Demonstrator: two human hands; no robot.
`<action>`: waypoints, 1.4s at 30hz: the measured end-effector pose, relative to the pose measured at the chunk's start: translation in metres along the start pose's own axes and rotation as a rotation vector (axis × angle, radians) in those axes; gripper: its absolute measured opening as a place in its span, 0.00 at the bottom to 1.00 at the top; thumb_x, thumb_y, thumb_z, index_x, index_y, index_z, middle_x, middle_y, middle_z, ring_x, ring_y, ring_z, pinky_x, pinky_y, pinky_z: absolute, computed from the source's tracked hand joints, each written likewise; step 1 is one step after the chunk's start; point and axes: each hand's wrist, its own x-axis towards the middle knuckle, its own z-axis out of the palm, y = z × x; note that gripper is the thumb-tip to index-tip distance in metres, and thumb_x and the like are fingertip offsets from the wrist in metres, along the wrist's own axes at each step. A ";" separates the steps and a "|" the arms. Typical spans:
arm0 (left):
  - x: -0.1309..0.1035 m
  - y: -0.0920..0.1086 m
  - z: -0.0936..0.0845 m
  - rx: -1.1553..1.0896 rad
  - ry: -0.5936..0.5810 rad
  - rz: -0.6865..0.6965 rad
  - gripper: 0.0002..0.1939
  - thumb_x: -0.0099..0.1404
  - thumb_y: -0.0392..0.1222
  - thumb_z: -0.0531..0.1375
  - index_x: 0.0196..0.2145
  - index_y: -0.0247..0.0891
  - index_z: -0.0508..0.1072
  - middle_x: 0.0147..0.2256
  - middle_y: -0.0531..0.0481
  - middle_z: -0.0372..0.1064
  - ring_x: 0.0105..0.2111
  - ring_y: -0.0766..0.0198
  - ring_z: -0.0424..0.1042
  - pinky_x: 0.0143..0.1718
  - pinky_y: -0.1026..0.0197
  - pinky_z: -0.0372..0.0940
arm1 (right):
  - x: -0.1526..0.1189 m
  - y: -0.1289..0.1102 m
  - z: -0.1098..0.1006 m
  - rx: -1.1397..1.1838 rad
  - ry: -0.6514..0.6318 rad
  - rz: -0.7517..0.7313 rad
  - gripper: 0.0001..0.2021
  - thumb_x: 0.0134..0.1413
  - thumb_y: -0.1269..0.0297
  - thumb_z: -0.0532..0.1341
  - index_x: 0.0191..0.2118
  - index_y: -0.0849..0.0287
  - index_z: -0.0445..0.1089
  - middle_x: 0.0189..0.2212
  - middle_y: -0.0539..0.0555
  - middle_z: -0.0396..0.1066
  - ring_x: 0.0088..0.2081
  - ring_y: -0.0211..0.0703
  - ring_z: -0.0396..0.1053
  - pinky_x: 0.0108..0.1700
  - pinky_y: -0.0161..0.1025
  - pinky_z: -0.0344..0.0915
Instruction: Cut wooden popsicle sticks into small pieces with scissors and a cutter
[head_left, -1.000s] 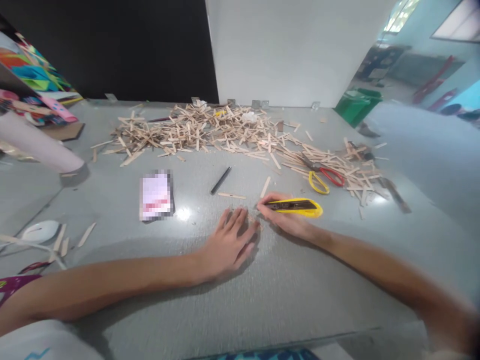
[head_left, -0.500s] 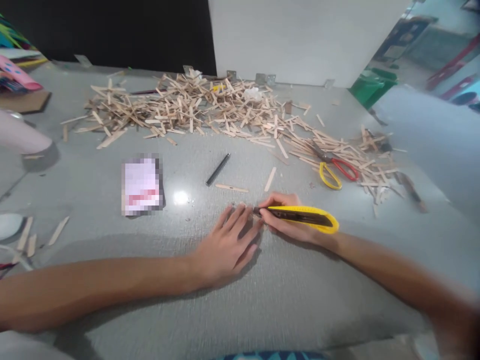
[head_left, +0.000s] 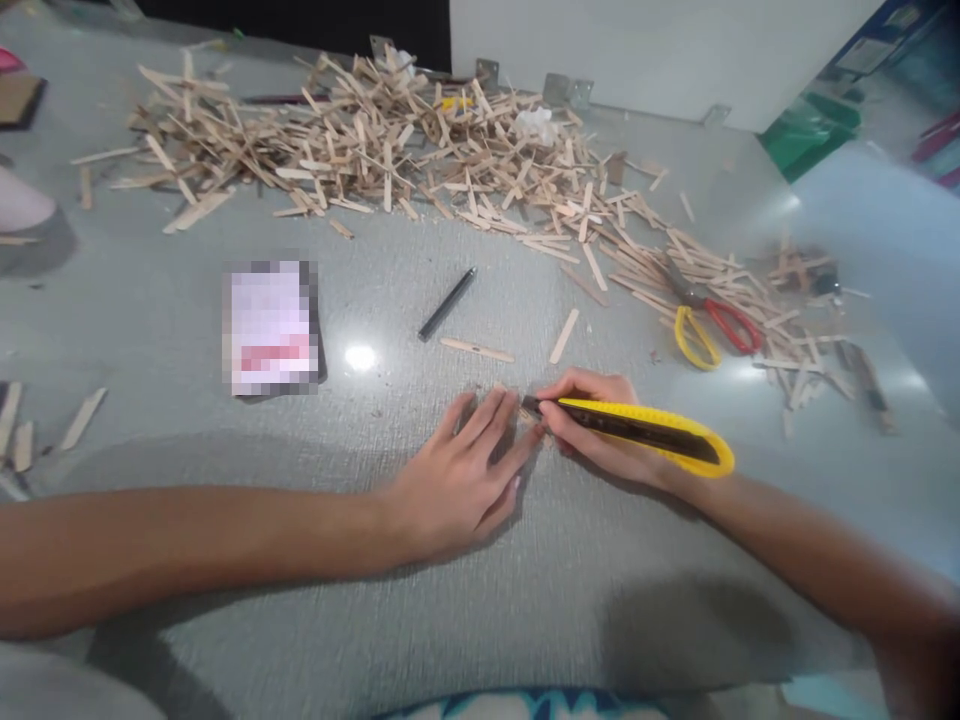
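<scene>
"How many cutting tools did you count?"

"Two: one yellow utility knife and one pair of scissors."

"And hands?"

"Two, one left hand and one right hand."

"Pens?"

"One black pen."

"What about the wooden sticks?"

"Two lay just beyond the hands: one dark-marked stick and one plain stick. At least three left-edge sticks showed too. The one big stick heap was too tangled to number."

"Anything else?"

"One green bin, one pixelated rectangular item and two crumpled white scraps."
</scene>
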 end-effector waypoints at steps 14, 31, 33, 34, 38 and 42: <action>-0.001 -0.002 0.001 0.022 -0.010 0.021 0.33 0.81 0.46 0.58 0.76 0.32 0.60 0.72 0.21 0.61 0.74 0.27 0.59 0.70 0.27 0.60 | 0.003 -0.008 0.002 -0.158 0.049 -0.132 0.08 0.72 0.63 0.65 0.39 0.57 0.78 0.30 0.50 0.78 0.29 0.38 0.73 0.34 0.36 0.67; 0.005 -0.002 -0.012 0.098 -0.104 0.116 0.37 0.80 0.51 0.59 0.77 0.32 0.54 0.68 0.16 0.66 0.71 0.21 0.62 0.68 0.24 0.58 | 0.002 -0.003 0.008 -0.206 0.034 -0.248 0.15 0.77 0.55 0.62 0.35 0.54 0.71 0.26 0.48 0.72 0.25 0.38 0.67 0.30 0.37 0.63; 0.007 -0.002 -0.014 0.103 -0.121 0.132 0.35 0.80 0.52 0.58 0.75 0.32 0.57 0.67 0.15 0.65 0.71 0.19 0.62 0.66 0.24 0.60 | 0.002 -0.001 0.007 -0.215 0.016 -0.275 0.14 0.77 0.56 0.61 0.36 0.54 0.71 0.26 0.48 0.72 0.25 0.38 0.68 0.30 0.37 0.64; 0.007 -0.003 -0.014 0.101 -0.125 0.138 0.34 0.80 0.52 0.58 0.74 0.32 0.58 0.68 0.14 0.65 0.71 0.19 0.62 0.66 0.25 0.61 | 0.001 0.000 0.007 -0.220 0.008 -0.286 0.13 0.77 0.57 0.61 0.37 0.54 0.71 0.27 0.48 0.72 0.25 0.38 0.68 0.30 0.37 0.63; 0.009 -0.003 -0.015 0.103 -0.124 0.141 0.32 0.80 0.53 0.58 0.73 0.33 0.59 0.68 0.15 0.65 0.71 0.19 0.63 0.65 0.25 0.62 | 0.001 0.002 0.007 -0.234 0.005 -0.317 0.13 0.77 0.59 0.60 0.36 0.55 0.71 0.27 0.49 0.72 0.25 0.38 0.69 0.30 0.37 0.63; 0.010 -0.003 -0.015 0.102 -0.122 0.139 0.34 0.79 0.53 0.59 0.74 0.32 0.59 0.67 0.16 0.66 0.70 0.19 0.63 0.65 0.25 0.62 | 0.002 0.002 0.006 -0.254 -0.008 -0.337 0.12 0.77 0.61 0.59 0.36 0.55 0.70 0.26 0.48 0.72 0.25 0.37 0.70 0.30 0.36 0.64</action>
